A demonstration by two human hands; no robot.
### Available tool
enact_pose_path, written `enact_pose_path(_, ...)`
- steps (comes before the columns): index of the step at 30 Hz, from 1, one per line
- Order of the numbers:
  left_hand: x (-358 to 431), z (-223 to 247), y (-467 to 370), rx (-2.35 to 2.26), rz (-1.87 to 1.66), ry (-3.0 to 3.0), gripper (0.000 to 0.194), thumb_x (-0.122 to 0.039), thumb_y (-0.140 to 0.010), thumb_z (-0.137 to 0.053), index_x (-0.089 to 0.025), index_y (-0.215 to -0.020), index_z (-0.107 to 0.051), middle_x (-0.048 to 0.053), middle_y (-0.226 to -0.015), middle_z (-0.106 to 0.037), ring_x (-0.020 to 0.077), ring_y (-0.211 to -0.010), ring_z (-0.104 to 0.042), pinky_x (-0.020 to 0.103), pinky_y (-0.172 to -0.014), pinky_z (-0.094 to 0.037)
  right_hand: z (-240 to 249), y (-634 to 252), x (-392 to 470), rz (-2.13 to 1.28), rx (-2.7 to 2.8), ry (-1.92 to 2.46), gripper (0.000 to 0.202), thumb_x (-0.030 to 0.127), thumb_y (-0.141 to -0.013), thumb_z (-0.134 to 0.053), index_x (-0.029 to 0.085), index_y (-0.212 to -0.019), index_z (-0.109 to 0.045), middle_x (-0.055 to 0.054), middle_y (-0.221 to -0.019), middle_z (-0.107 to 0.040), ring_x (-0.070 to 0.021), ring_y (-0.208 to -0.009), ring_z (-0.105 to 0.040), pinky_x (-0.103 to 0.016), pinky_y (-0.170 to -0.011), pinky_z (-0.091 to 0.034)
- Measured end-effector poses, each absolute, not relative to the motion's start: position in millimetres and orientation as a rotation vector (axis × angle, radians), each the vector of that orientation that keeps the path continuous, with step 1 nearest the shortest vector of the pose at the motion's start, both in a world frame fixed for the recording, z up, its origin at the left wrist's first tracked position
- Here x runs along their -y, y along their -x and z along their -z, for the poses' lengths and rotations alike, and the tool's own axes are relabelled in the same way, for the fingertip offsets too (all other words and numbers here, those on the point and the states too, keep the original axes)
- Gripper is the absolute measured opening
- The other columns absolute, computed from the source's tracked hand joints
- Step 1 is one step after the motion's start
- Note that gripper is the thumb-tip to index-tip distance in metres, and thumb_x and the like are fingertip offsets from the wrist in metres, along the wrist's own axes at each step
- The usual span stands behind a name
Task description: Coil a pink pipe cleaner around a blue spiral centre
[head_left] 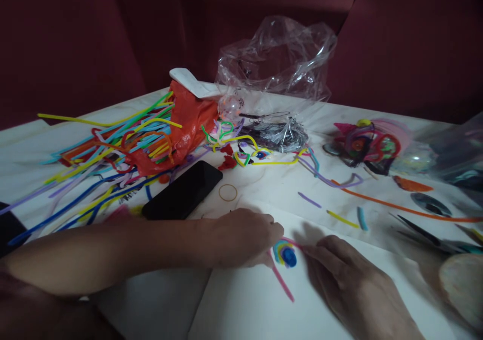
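A pink pipe cleaner [283,282] runs between my two hands, one end sticking out towards me below the left one. My left hand [247,235] is closed around it, with the fingertips mostly turned away from view. On the other side, the fingertips of my right hand [349,274] are pressed together at the strand's far part. Between the hands lies a small coil of pipe cleaner [289,256] with blue, yellow and light blue rings, and the pink strand curves over its upper edge. White paper [234,300] is spread beneath.
A black phone [184,189] and a rubber band [228,192] lie beyond my left arm. Coloured pipe cleaners spill from a red wrapper [194,116] at left. Scissors [422,229] and cut pieces lie at right. A clear plastic bag [279,63] stands at the back.
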State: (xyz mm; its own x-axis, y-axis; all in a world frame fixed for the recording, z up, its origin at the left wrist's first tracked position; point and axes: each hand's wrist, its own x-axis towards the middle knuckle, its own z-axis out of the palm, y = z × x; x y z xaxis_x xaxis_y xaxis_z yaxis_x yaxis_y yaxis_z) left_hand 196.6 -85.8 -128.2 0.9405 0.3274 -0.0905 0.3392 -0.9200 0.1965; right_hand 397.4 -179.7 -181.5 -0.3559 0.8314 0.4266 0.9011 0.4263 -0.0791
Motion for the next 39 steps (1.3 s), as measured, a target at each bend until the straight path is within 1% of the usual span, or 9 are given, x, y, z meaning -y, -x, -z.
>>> enact_pose_path(4,93.6,135.8,-197.0,-0.521,-0.069,-2.972,0.023,-0.036,-0.082,-0.055,-0.014,-0.079,-0.051,0.004,-0.077,-0.06,0.0167,-0.071,-0.055,0.027,-0.06,-0.04,174.8,-397.7,181.6,0.11,2.33,1.464,0.034,0.025,-0.095,-0.029,0.019,-0.089,-0.061,-0.004,-0.08,-0.052,-0.0148,-0.064,-0.054,-0.025,-0.052,-0.046)
enact_pose_path(7,99.8,139.3,-197.5,-0.586,-0.146,-2.978,0.02,-0.034,-0.082,-0.053,-0.015,-0.077,-0.052,0.003,-0.074,-0.059,0.0163,-0.067,-0.055,0.028,-0.056,-0.04,170.5,-399.0,183.5,-0.019,2.419,1.47,0.032,0.034,-0.096,-0.032,0.023,-0.093,-0.061,-0.004,-0.082,-0.051,-0.016,-0.069,-0.054,-0.025,-0.056,-0.048)
enact_pose_path(11,107.2,145.1,-200.6,-0.664,-0.222,-2.98,0.016,-0.032,-0.081,-0.052,-0.015,-0.079,-0.053,0.002,-0.072,-0.06,0.0171,-0.065,-0.056,0.028,-0.052,-0.04,171.5,-400.1,185.5,-0.025,2.448,1.52,0.031,0.044,-0.095,-0.036,0.024,-0.096,-0.061,-0.005,-0.086,-0.051,-0.0182,-0.074,-0.055,-0.026,-0.056,-0.048)
enact_pose_path(17,114.5,153.0,-205.5,-0.831,-0.285,-2.988,0.019,-0.036,-0.079,-0.053,-0.016,-0.08,-0.053,0.002,-0.069,-0.059,0.0187,-0.058,-0.056,0.026,-0.041,-0.035,174.7,-405.6,184.0,-0.02,2.512,1.534,0.035,0.04,-0.098,-0.029,0.025,-0.096,-0.061,-0.005,-0.09,-0.052,-0.0186,-0.075,-0.056,-0.028,-0.057,-0.051)
enact_pose_path(20,115.7,153.9,-206.2,-0.867,-0.299,-2.975,0.021,-0.037,-0.078,-0.054,-0.017,-0.078,-0.052,0.002,-0.069,-0.059,0.0188,-0.059,-0.056,0.026,-0.041,-0.035,175.5,-407.8,183.3,-0.006,2.499,1.495,0.035,0.037,-0.099,-0.028,0.025,-0.096,-0.061,-0.005,-0.093,-0.053,-0.0174,-0.076,-0.056,-0.026,-0.058,-0.052)
enact_pose_path(24,115.7,154.3,-206.7,-0.878,-0.306,-2.967,0.024,-0.04,-0.079,-0.054,-0.016,-0.078,-0.053,0.002,-0.069,-0.059,0.0186,-0.059,-0.057,0.026,-0.042,-0.036,178.2,-405.3,184.7,-0.021,2.413,1.45,0.035,0.033,-0.098,-0.028,0.024,-0.096,-0.062,-0.004,-0.087,-0.053,-0.0158,-0.072,-0.057,-0.024,-0.055,-0.051)
enact_pose_path(29,117.0,154.4,-207.0,-0.918,-0.306,-2.945,0.027,-0.043,-0.08,-0.053,-0.017,-0.078,-0.053,0.002,-0.069,-0.059,0.0186,-0.059,-0.057,0.027,-0.042,-0.036,178.5,-400.0,186.0,-0.076,2.322,1.473,0.035,0.033,-0.098,-0.029,0.024,-0.091,-0.062,-0.004,-0.081,-0.053,-0.0148,-0.067,-0.056,-0.022,-0.054,-0.051)
enact_pose_path(33,117.5,155.6,-207.0,-0.901,-0.313,-2.946,0.027,-0.043,-0.081,-0.051,-0.016,-0.079,-0.053,0.002,-0.068,-0.059,0.0178,-0.059,-0.056,0.026,-0.043,-0.035,180.2,-399.9,186.3,-0.108,2.301,1.466,0.031,0.032,-0.097,-0.032,0.024,-0.094,-0.062,-0.004,-0.081,-0.054,-0.0146,-0.068,-0.057,-0.021,-0.052,-0.05)
enact_pose_path(39,118.4,157.2,-207.4,-0.911,-0.347,-2.958,0.027,-0.043,-0.08,-0.053,-0.016,-0.078,-0.052,0.002,-0.067,-0.058,0.0172,-0.057,-0.056,0.026,-0.043,-0.035,185.5,-397.1,189.5,-0.079,2.264,1.469,0.03,0.028,-0.096,-0.032,0.022,-0.088,-0.061,-0.004,-0.08,-0.055,-0.0148,-0.067,-0.058,-0.022,-0.053,-0.05)
